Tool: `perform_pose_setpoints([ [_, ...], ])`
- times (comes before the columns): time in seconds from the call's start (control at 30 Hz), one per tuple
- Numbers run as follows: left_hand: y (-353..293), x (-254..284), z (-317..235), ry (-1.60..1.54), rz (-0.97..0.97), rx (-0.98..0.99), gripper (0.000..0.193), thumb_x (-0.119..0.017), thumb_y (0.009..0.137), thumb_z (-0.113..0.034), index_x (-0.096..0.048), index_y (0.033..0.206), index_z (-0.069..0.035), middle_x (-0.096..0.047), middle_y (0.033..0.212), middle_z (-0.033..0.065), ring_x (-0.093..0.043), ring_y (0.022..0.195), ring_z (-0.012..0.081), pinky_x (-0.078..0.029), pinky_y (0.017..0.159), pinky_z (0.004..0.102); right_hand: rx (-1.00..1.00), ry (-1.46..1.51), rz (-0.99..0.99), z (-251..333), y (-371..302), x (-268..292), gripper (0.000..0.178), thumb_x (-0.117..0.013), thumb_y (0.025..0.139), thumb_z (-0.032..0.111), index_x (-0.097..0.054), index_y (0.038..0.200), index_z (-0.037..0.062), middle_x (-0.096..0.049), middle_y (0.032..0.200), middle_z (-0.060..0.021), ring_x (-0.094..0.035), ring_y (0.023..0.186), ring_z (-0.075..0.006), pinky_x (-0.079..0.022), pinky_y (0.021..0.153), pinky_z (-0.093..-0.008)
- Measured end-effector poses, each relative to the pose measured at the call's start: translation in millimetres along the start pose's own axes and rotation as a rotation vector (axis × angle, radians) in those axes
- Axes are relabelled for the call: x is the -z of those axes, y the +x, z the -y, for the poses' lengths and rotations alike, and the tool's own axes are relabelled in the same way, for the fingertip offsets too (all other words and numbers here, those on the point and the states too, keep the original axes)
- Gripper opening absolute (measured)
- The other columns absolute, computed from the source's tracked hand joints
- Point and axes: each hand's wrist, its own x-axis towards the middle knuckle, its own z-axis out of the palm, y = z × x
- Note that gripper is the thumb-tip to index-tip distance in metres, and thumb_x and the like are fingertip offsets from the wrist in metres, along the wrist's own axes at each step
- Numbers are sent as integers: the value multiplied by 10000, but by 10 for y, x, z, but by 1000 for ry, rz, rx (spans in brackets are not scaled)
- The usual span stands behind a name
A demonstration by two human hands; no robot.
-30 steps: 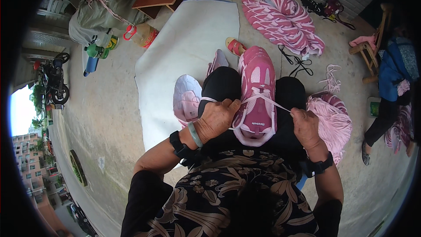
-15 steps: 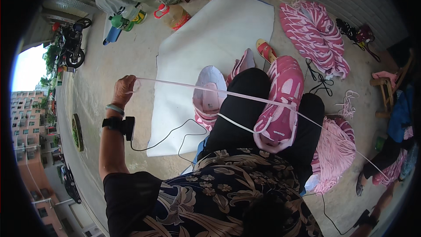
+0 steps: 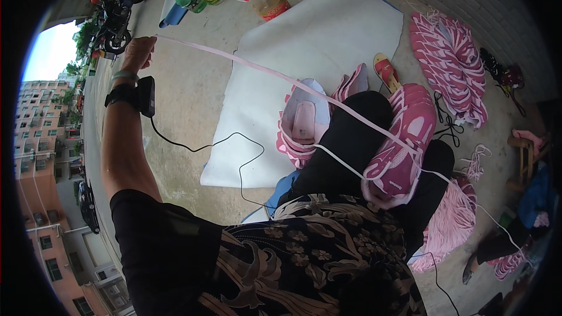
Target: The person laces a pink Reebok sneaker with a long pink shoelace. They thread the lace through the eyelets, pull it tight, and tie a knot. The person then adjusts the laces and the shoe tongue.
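A pink shoe upper (image 3: 403, 161) lies across my thighs, toe pointing away from me. Out at the far left, my left hand (image 3: 140, 52) is closed on one end of a long pink shoelace (image 3: 263, 69). From there the lace runs taut over my left knee to the side of the upper. Past the upper, a thinner, slack strand curves toward the lower right. My right hand is not visible; only a dark wristband (image 3: 492, 302) seems to show at the lower right rim. A white cord (image 3: 339, 161) crosses my left thigh.
More pink uppers (image 3: 287, 123) stand beside my left leg on a white sheet (image 3: 293, 29). A bundle of pink laces (image 3: 448, 228) lies right of me, stacked uppers (image 3: 451, 67) at far right. A red sandal (image 3: 386, 72), bottles (image 3: 266, 1) and another person's dark-trousered leg (image 3: 497, 243) are around.
My left hand has swung outward and farther away, drawing the lace longer on that side. My right hand and forearm have dropped out at the lower right. The view has shifted left.
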Motion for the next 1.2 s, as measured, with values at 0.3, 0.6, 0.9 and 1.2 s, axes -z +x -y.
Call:
perform_pose_setpoints([
  [0.3,-2109,-1872,-1491,-492,1274,-144,430,-577,858,-387,-573,590,-51,-463,462,2,-352,365,53,-239,331,208,-474,819,1439,2443,-2586,-2555,162,-518,892,206,-557,897,49,-490,648,1,-434,503,-84,-414,466,-256],
  [0.6,-2907,-2465,-2371,-1132,1565,30,98,-609,825,-96,-614,879,-14,-603,681,33,-497,469,50,-394,413,173,-212,1057,1149,3042,-2567,-3298,180,-577,881,207,-642,943,51,-635,894,-22,-585,823,-108,-470,679,-236],
  [0.9,-3114,-2499,-2419,-1314,1554,46,139,-554,895,-181,-589,880,-47,-599,662,53,-549,453,94,-432,379,196,-167,1132,869,2897,-2631,-3429,197,-551,899,198,-635,935,24,-568,719,10,-444,574,-52,-378,516,-210],
  [1.2,-3170,-2526,-2261,-1502,1465,-4,155,-607,851,-112,-636,950,3,-639,776,74,-614,590,122,-509,502,221,-152,1069,893,2706,-2653,-3319,147,-599,864,148,-608,956,34,-582,729,-25,-492,566,-67,-406,512,-208],
])
